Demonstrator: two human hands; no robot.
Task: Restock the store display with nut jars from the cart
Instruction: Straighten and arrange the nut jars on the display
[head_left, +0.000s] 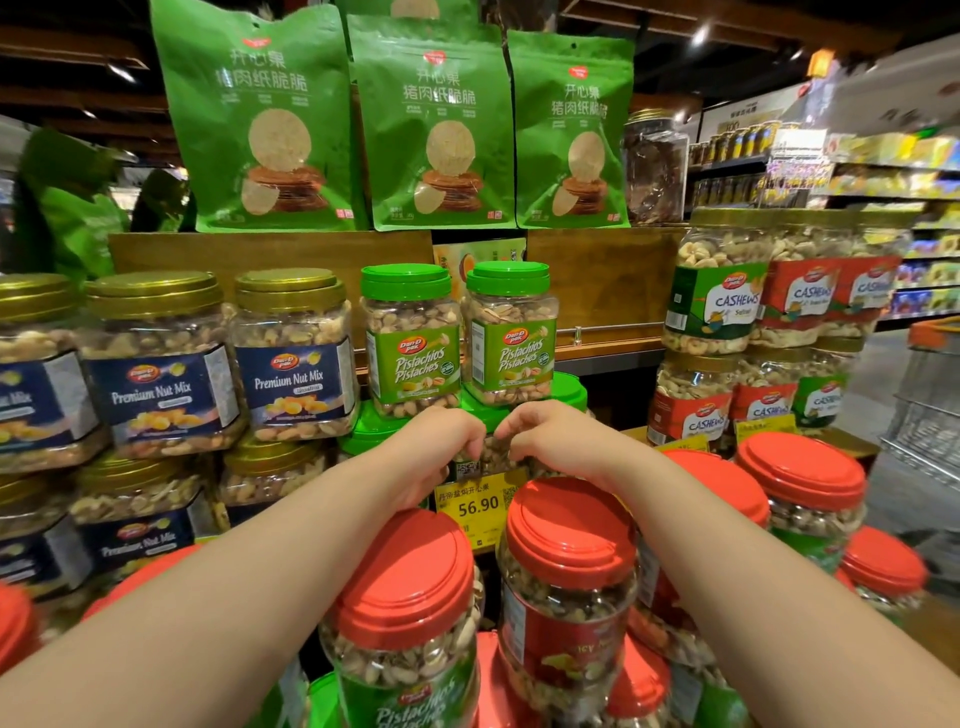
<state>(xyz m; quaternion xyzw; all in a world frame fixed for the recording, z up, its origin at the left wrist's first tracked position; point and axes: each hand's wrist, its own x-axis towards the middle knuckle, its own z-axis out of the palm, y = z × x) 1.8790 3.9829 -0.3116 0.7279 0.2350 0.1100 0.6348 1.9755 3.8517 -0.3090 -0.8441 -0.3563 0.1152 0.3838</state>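
Both my hands reach into the display's lower row and grip one green-lidded pistachio jar (491, 453) from either side. My left hand (441, 441) curls over its left shoulder, my right hand (540, 434) over its right. Most of that jar is hidden behind my fingers and a yellow price tag (475, 501). Two more green-lidded pistachio jars (410, 338) (511, 332) stand on top of the lower row right behind it. Red-lidded jars (410, 597) (569, 561) stand close below my forearms.
Gold-lidded Premium Nut Mix jars (291, 353) are stacked to the left, cashew jars (719, 306) to the right. Green snack bags (441, 130) stand on the wooden shelf above. A metal cart (930, 410) shows at the right edge, more red-lidded jars (802, 483) before it.
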